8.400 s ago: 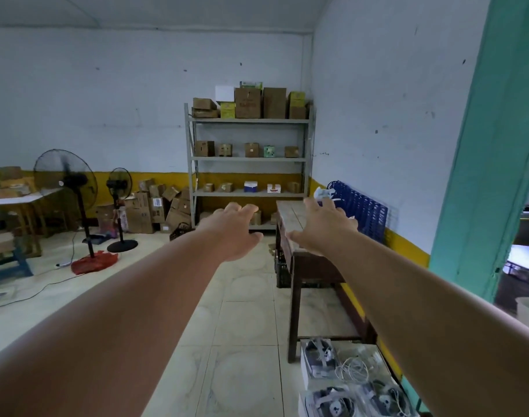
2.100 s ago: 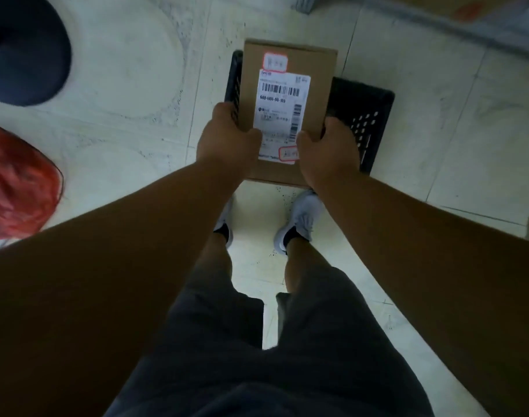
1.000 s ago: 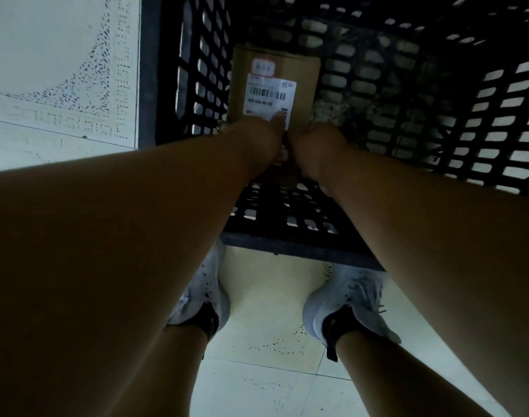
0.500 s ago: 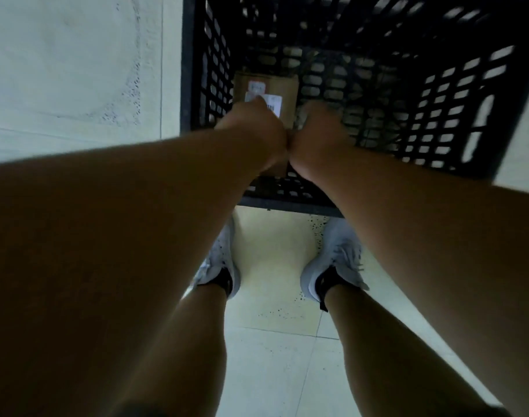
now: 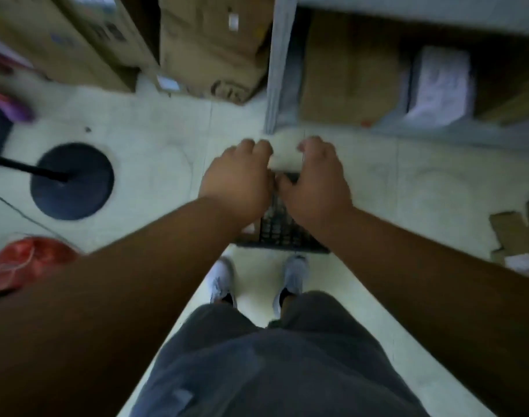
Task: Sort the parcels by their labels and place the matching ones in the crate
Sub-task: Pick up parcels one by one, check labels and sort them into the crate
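Risen from the crate since half a second ago, both hands, left and right, empty with loosely spread grips; parcel unseen, probably dropped inside. Next: fetching another from the far shelf.

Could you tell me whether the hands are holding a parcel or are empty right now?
Empty: the left hand and right hand hover open-fingered above the crate, gripping nothing.

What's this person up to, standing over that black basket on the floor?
A person stands over a black crate on the floor, both hands held out above it. The left hand and right hand look empty, fingers loosely spread. The arms hide most of the crate, so its contents can't be seen. Cardboard boxes sit ahead beside a shelf.
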Demonstrator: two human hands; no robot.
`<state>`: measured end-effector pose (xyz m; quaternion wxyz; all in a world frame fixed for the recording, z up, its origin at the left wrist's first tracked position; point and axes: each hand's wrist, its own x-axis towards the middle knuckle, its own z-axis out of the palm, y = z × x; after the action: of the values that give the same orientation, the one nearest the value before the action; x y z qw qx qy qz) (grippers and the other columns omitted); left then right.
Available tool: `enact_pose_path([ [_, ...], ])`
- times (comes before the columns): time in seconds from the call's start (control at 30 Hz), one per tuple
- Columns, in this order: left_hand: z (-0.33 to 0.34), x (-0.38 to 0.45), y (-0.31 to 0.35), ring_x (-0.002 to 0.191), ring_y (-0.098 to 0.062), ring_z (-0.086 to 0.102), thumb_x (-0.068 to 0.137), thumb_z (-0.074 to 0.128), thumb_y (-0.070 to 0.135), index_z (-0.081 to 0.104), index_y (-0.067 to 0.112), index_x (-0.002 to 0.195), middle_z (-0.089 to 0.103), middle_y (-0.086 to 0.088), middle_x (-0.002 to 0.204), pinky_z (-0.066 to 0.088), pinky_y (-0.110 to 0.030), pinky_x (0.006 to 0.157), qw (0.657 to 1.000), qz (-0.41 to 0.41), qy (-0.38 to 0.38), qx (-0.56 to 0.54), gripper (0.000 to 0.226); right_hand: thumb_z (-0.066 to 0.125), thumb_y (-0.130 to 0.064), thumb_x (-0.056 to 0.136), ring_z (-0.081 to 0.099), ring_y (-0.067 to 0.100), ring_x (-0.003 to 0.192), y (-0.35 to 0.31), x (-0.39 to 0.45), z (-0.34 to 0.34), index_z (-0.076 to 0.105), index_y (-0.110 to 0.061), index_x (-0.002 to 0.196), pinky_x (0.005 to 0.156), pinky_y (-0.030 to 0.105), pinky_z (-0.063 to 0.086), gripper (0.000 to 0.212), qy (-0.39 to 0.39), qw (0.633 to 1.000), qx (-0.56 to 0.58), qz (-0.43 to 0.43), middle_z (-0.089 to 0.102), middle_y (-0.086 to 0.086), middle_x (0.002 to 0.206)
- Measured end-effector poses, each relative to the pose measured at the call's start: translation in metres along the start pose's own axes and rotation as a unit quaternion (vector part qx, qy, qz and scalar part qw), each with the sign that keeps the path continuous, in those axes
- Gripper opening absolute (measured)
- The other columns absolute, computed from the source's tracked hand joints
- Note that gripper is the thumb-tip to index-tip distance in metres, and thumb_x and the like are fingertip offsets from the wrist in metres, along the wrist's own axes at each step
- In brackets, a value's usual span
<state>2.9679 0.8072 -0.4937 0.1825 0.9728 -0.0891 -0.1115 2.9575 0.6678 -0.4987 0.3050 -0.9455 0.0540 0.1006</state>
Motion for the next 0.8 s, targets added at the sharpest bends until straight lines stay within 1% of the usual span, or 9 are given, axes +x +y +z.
enact_pose_path([
  [0.07,-0.043,-0.009,0.023,0.107,-0.032,0.057,0.092,0.053,0.022,0.055,0.014,0.125,0.058,-0.012,0.118,0.048,-0.043,0.086,0.998,0.007,0.05,-0.041,0.035,0.069,-0.031,0.086,0.048,0.025,0.124,-0.023,-0.017,-0.047,0.045,-0.016,0.137,0.095,0.029,0.039,0.058,0.02,0.999,0.036,-0.024,0.046,0.009,0.138],
  [0.13,-0.073,-0.014,0.041,0.108,-0.028,0.057,0.094,0.053,0.021,0.056,0.015,0.125,0.059,-0.009,0.118,0.045,-0.036,0.084,0.992,0.003,0.104,-0.078,0.031,0.067,-0.033,0.089,0.046,0.019,0.126,-0.038,-0.032,-0.083,0.042,-0.02,0.14,0.094,0.024,0.036,0.058,0.046,0.997,0.048,-0.048,0.044,0.004,0.141],
  [0.27,-0.109,-0.018,0.068,0.105,-0.024,0.059,0.098,0.05,0.024,0.054,0.019,0.126,0.059,-0.004,0.123,0.038,-0.028,0.075,0.982,0.01,0.156,-0.102,0.029,0.066,-0.036,0.09,0.045,0.016,0.128,-0.055,-0.046,-0.127,0.041,-0.021,0.142,0.092,0.022,0.033,0.06,0.122,0.987,0.043,-0.09,0.044,0.002,0.144],
  [0.37,-0.121,-0.028,0.077,0.101,-0.022,0.06,0.098,0.05,0.023,0.055,0.018,0.124,0.059,-0.003,0.119,0.042,-0.029,0.074,0.978,0.056,0.163,-0.115,0.026,0.068,-0.033,0.088,0.045,0.016,0.128,-0.061,-0.06,-0.139,0.04,-0.022,0.143,0.094,0.025,0.037,0.062,0.169,0.983,0.043,-0.064,0.042,0.001,0.143],
  [0.47,-0.126,-0.042,0.074,0.102,-0.02,0.058,0.098,0.051,0.024,0.055,0.019,0.125,0.057,-0.002,0.118,0.049,-0.034,0.083,0.978,0.117,0.135,-0.103,0.028,0.069,-0.032,0.087,0.049,0.016,0.123,-0.064,-0.082,-0.14,0.04,-0.024,0.143,0.094,0.032,0.047,0.063,0.21,0.976,0.057,-0.03,0.04,0.001,0.143],
  [0.57,-0.134,-0.055,0.067,0.096,-0.017,0.058,0.097,0.052,0.024,0.056,0.02,0.123,0.056,0.001,0.114,0.049,-0.031,0.08,0.975,0.152,0.119,-0.114,0.027,0.07,-0.032,0.088,0.047,0.014,0.122,-0.069,-0.109,-0.135,0.04,-0.021,0.143,0.089,0.025,0.039,0.063,0.245,0.967,0.066,0.002,0.042,0.001,0.14],
  [0.63,-0.145,-0.067,0.066,0.09,-0.012,0.059,0.096,0.054,0.025,0.057,0.023,0.121,0.056,0.006,0.111,0.051,-0.031,0.077,0.966,0.18,0.116,-0.145,0.025,0.072,-0.032,0.087,0.044,0.007,0.117,-0.075,-0.134,-0.137,0.041,-0.023,0.142,0.089,0.021,0.035,0.064,0.272,0.959,0.082,0.023,0.043,-0.005,0.132],
  [0.7,-0.157,-0.084,0.07,0.086,-0.004,0.056,0.095,0.055,0.027,0.056,0.027,0.118,0.056,0.013,0.107,0.048,-0.022,0.071,0.952,0.213,0.109,-0.188,0.023,0.074,-0.033,0.086,0.039,-0.002,0.116,-0.082,-0.163,-0.144,0.042,-0.026,0.14,0.09,0.019,0.033,0.064,0.303,0.948,0.094,0.041,0.038,-0.014,0.124],
  [0.8,-0.177,-0.107,0.089,0.088,0.002,0.053,0.092,0.052,0.031,0.054,0.03,0.115,0.053,0.019,0.101,0.041,-0.011,0.069,0.929,0.266,0.105,-0.235,0.024,0.074,-0.036,0.083,0.04,-0.004,0.122,-0.085,-0.206,-0.156,0.043,-0.028,0.139,0.094,0.012,0.032,0.065,0.357,0.926,0.106,0.06,0.038,-0.018,0.126],
])
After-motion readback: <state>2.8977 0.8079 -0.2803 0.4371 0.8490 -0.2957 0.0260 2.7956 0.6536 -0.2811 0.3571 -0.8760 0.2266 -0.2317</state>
